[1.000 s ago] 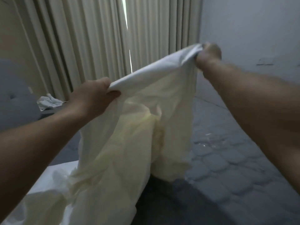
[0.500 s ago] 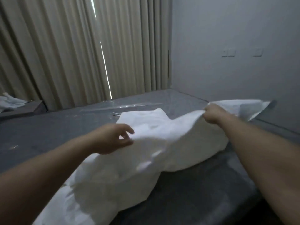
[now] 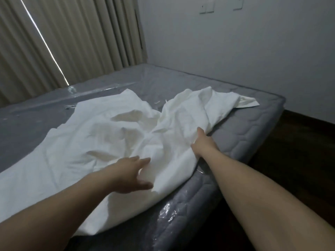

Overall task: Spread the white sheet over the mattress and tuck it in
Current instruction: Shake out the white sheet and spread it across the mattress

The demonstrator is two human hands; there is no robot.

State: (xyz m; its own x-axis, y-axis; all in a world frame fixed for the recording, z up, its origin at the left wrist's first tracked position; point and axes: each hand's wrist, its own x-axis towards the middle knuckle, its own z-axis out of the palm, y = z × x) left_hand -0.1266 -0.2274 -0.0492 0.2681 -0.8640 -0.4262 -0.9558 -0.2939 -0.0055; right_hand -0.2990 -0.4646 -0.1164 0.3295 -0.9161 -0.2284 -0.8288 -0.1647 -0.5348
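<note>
The white sheet [image 3: 108,138] lies crumpled in a loose heap across the near side of the grey quilted mattress [image 3: 253,124], which is still in clear plastic wrap. Part of the sheet hangs over the mattress's near edge. My left hand [image 3: 130,174] lies on the sheet near that edge, fingers straight and spread, holding nothing. My right hand [image 3: 204,144] is further out to the right at the sheet's border. It grips a fold of the sheet, with most of its fingers hidden under the cloth.
Beige curtains [image 3: 72,42] hang behind the bed with a thin bright gap. A pale wall with switches [image 3: 206,7] stands to the right. Dark floor [image 3: 299,160] runs along the mattress's right side. The far half of the mattress is bare.
The sheet, held high in both hands a second ago, has dropped onto the mattress. My left hand has let go and flattened; my right hand has come down with the edge.
</note>
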